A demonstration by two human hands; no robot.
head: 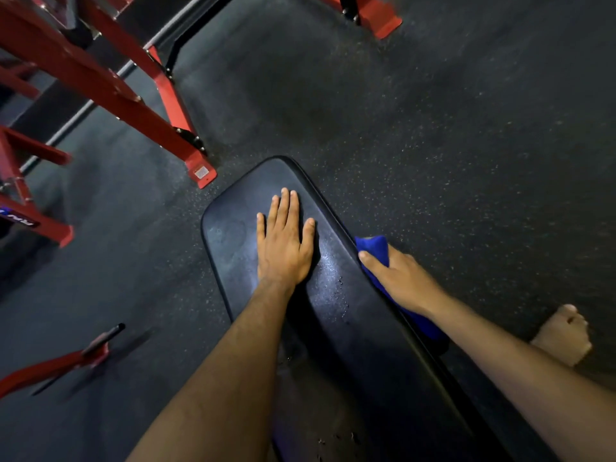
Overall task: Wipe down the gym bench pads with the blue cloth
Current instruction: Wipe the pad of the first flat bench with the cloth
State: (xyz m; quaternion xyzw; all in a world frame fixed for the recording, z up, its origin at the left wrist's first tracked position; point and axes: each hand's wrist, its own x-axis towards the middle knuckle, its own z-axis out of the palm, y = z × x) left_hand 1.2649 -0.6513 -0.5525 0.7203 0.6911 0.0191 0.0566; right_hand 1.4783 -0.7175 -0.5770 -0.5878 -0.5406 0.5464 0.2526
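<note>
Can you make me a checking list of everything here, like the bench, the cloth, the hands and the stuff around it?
Surface: black bench pad, some shiny wet drops near the middle.
Job's things: blue cloth pressed against the pad's right side edge.
Clutter: nothing seen on the pad.
Hands: left hand lies flat on the pad, fingers straight; right hand holds the blue cloth at the edge.
Cables: nothing seen.
Surroundings: dark speckled rubber floor; red machine frame to the left; a red bar with a black tip low on the left; a bare foot on the floor at right.
</note>
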